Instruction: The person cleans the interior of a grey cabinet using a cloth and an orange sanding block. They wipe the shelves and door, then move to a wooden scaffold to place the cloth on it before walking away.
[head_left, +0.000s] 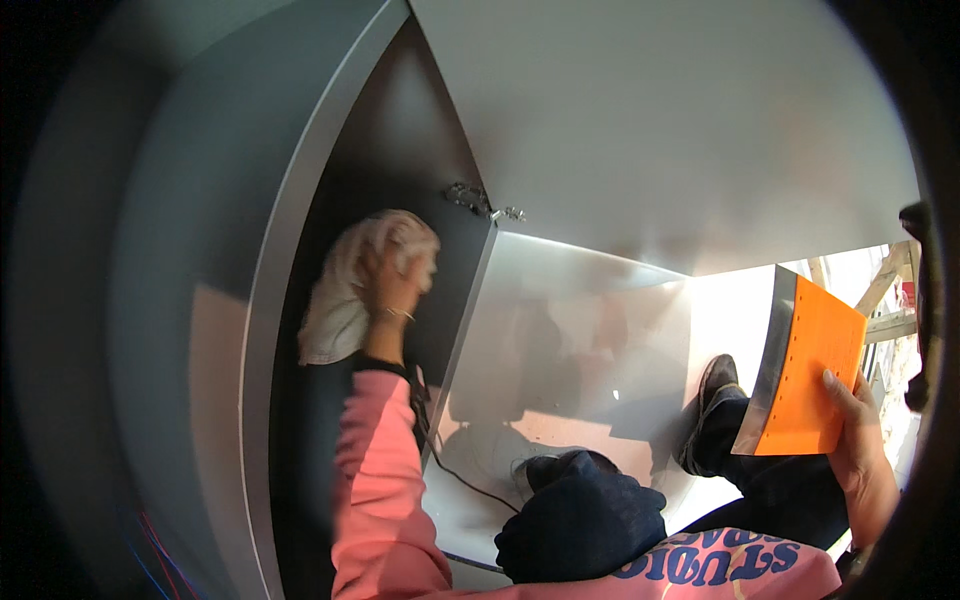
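My left hand (388, 291) presses a crumpled pale cloth (339, 315) inside the dark recess of a grey cabinet (259, 322). The hand and the cloth are slightly blurred. Part of the cloth hangs down past my wrist towards the pink sleeve. On the other side, my right hand (862, 439) grips a wide scraper (817, 367) with an orange body and a metal blade edge. My thumb lies on its orange face, and the blade points left, above my leg.
A metal hinge (469, 196) joins the cabinet to a large grey door panel (660, 127) swung outward. A dark cable (472, 487) runs from the cabinet across the pale floor panel (570, 345). Red and blue wires (161, 551) show lower left. Wooden pieces (889, 326) stand at right.
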